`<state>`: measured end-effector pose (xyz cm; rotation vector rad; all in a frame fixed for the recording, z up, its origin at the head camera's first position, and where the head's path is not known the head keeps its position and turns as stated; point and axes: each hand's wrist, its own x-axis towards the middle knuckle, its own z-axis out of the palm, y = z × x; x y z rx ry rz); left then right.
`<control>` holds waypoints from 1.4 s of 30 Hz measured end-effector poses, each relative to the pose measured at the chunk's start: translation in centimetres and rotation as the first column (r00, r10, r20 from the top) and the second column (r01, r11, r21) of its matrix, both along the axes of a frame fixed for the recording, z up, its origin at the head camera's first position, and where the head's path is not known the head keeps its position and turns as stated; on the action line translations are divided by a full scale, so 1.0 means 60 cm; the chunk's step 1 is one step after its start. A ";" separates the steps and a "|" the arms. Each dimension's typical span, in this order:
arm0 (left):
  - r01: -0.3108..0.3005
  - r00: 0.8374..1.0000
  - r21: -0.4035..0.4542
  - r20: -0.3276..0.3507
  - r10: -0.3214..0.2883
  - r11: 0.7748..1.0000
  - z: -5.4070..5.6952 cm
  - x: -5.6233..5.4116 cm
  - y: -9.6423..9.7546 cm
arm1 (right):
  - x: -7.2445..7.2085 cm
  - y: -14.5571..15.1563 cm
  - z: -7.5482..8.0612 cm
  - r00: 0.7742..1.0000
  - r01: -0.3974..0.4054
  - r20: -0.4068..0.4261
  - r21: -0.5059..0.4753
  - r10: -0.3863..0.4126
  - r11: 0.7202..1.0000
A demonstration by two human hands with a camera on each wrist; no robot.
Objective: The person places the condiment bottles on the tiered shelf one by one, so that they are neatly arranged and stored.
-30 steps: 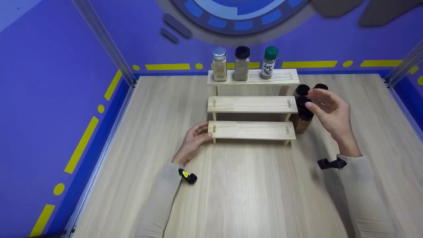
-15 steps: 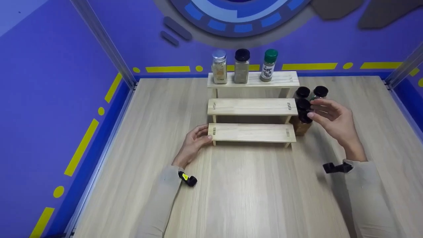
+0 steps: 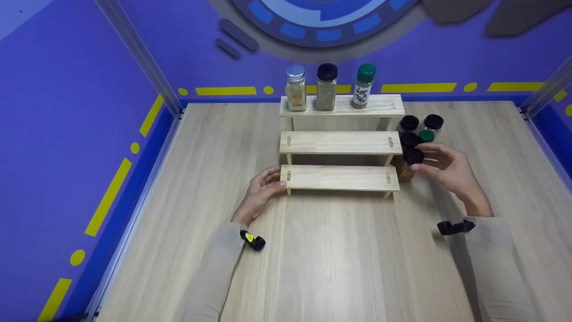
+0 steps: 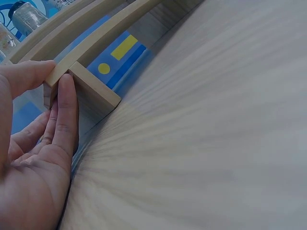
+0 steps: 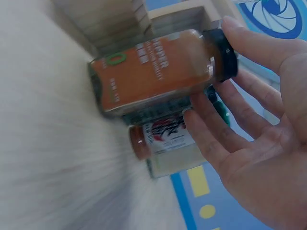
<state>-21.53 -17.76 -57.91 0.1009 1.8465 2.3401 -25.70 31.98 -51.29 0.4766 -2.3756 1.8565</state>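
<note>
My left hand (image 3: pixel 260 192) grips the left end of the lowest tier of a three-tier wooden rack (image 3: pixel 339 178). In the left wrist view, the thumb lies on the board's top and fingers reach beneath it. At the rack's right side, my right hand (image 3: pixel 456 174) pinches the black cap of a spice jar (image 5: pixel 153 69) between thumb and fingers. Orange-red powder and a pepper label show on this square jar, which looks slightly blurred in the right wrist view. Behind it stands a jar with a white label (image 5: pixel 168 132), partly covered by my fingers.
Along the top tier stand a silver-capped jar (image 3: pixel 296 89), a black-capped jar (image 3: pixel 326 91) and a green-capped jar (image 3: pixel 362 89). Several more jars crowd the rack's right side, among them one with a green cap (image 3: pixel 426 135). Blue walls (image 3: pixel 214 71) border the table.
My right hand has come from above the clustered jars toward the front one and now holds its cap. The green cap behind has come into sight. My left hand stays on the rack.
</note>
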 end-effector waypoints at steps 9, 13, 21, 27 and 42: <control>0.001 1.000 -0.023 0.015 0.000 1.000 0.000 0.001 0.000 | -0.005 0.006 -0.025 0.997 -0.028 0.066 -0.075 0.033 0.997; -0.002 1.000 -0.023 0.022 0.003 1.000 0.001 0.001 0.000 | -0.005 0.005 -0.025 0.995 -0.034 0.092 -0.095 0.043 0.995; 0.000 1.000 -0.024 0.015 0.000 1.000 0.003 0.001 -0.001 | -0.005 0.009 -0.028 0.995 -0.039 0.090 -0.055 0.044 0.998; 0.001 1.000 -0.011 0.014 -0.001 1.000 0.002 0.001 -0.001 | -0.007 0.010 -0.036 0.996 -0.065 0.072 0.075 0.060 0.995; 0.004 1.000 -0.001 -0.008 -0.004 1.000 -0.002 0.000 -0.001 | -0.007 0.014 -0.042 0.988 -0.104 0.128 0.174 0.082 0.979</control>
